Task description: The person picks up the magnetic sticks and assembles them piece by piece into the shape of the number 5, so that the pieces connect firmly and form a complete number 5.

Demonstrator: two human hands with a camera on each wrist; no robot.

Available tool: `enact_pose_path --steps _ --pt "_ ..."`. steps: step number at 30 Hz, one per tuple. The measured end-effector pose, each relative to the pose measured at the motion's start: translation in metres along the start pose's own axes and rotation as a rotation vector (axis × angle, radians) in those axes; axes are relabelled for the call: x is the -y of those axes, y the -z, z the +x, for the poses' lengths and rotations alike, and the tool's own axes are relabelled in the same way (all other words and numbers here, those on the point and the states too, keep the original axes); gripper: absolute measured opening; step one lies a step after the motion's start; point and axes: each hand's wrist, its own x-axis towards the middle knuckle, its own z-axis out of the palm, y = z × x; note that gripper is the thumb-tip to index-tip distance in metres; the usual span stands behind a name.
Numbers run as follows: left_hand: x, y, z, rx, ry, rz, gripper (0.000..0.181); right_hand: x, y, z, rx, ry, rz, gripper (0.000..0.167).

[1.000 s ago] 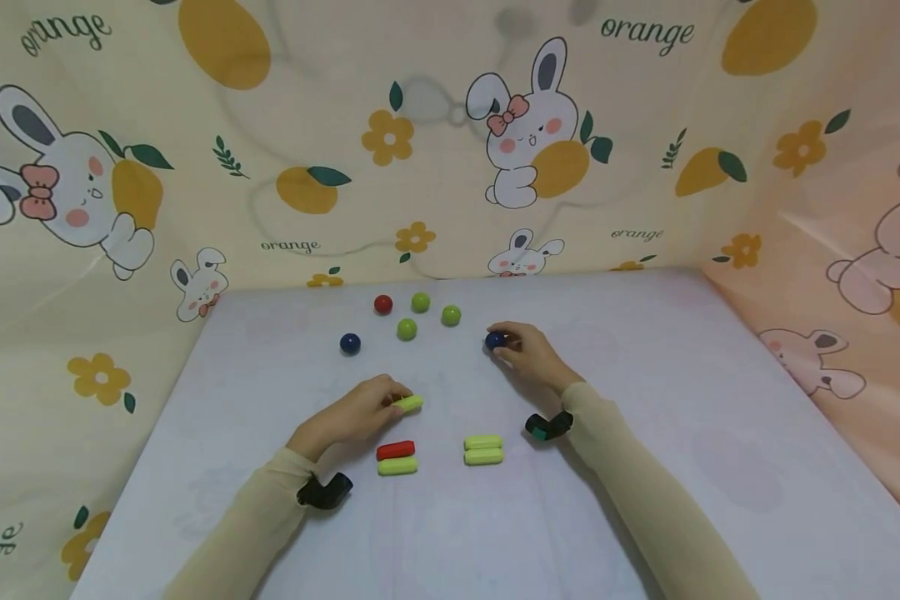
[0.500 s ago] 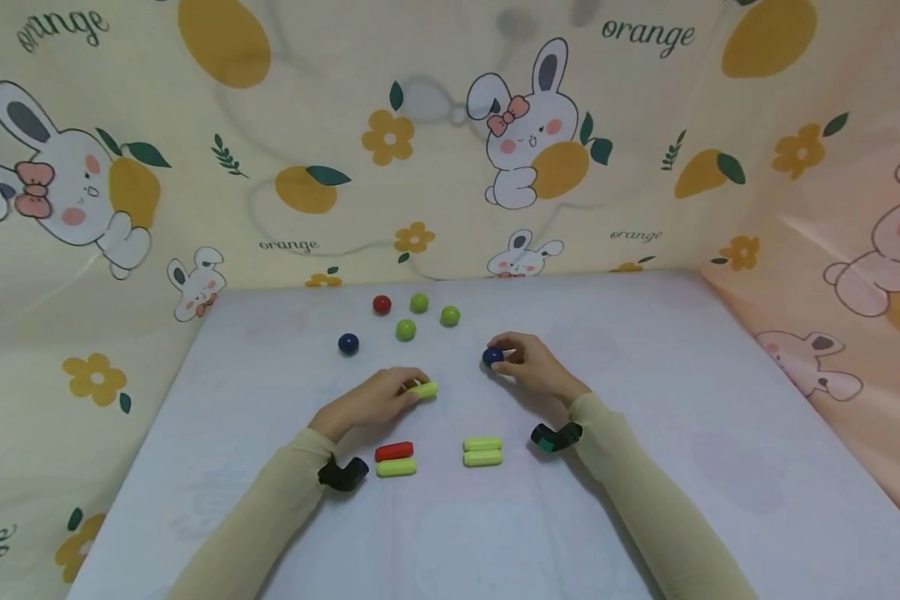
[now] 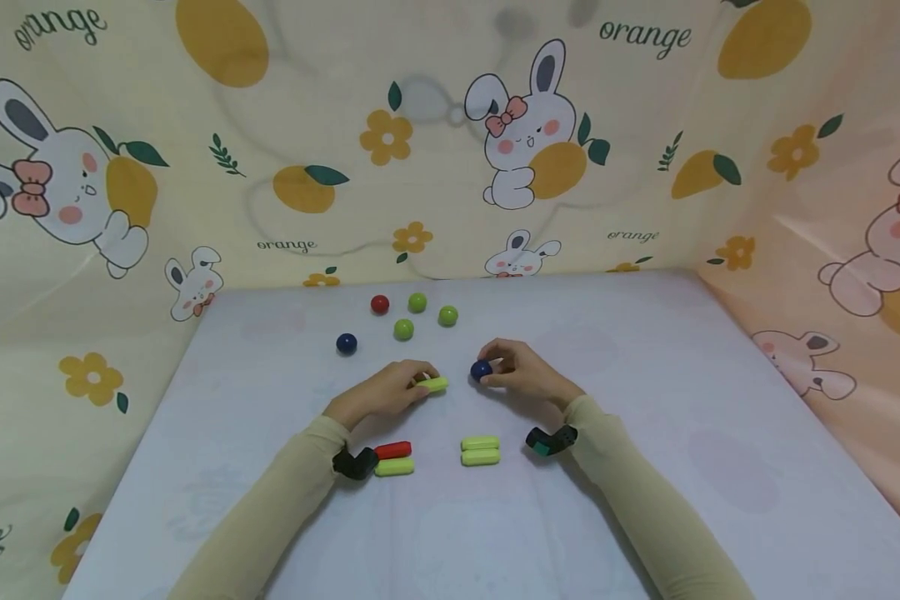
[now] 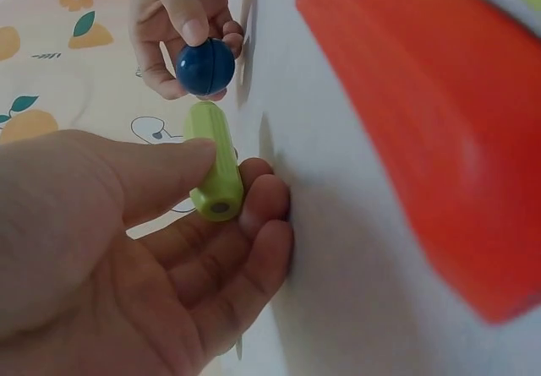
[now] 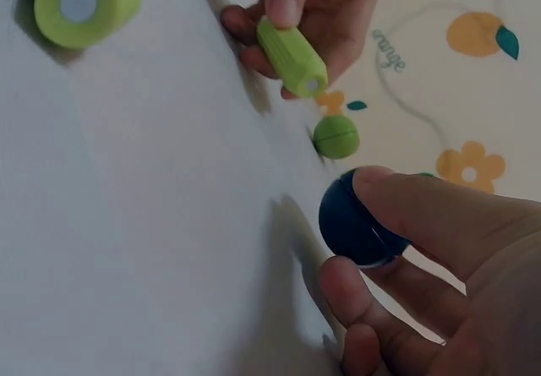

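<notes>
My left hand (image 3: 384, 392) pinches a yellow-green stick (image 3: 433, 385) between thumb and fingers; in the left wrist view the stick (image 4: 216, 161) shows a round grey spot on its end. Just to the right, my right hand (image 3: 528, 372) holds a dark blue ball (image 3: 481, 371) by thumb and fingertips. A small gap separates stick and ball. The right wrist view shows the ball (image 5: 358, 221) close above the table surface, with a seam across it. Nearer the body lie a red stick (image 3: 393, 450) and a yellow-green one (image 3: 394, 467), side by side.
Two more yellow-green sticks (image 3: 480, 450) lie together at front centre. Toward the back of the white table (image 3: 645, 350) are a red ball (image 3: 379, 304), several green balls (image 3: 403, 329) and another dark blue ball (image 3: 347, 343). A printed cloth (image 3: 435, 183) stands behind.
The left hand has moved right and slightly away from the body with its stick. The right hand has brought the blue ball nearer the body and leftward, narrowing the gap.
</notes>
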Motion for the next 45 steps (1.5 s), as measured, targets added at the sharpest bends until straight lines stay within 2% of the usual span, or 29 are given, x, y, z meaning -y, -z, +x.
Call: enact_pose_path --steps 5,16,23,38,45 --pt "-0.001 -0.001 0.003 -0.001 -0.007 0.0 0.028 0.001 -0.005 0.001 0.03 0.037 -0.011 0.03" --pt "-0.011 -0.003 0.007 0.007 0.014 0.031 0.026 0.002 -0.011 -0.001 0.032 0.037 -0.014 0.031" --pt "-0.011 -0.002 0.01 0.01 0.013 0.047 0.027 0.002 -0.012 0.001 0.05 0.044 0.006 0.031" --pt "-0.011 -0.004 0.017 0.027 -0.027 0.043 0.027 -0.006 -0.011 0.004 0.063 0.069 0.01 0.03" --pt "-0.012 -0.003 0.015 0.025 -0.019 0.037 0.028 -0.005 -0.012 0.003 0.061 0.078 0.009 0.03"
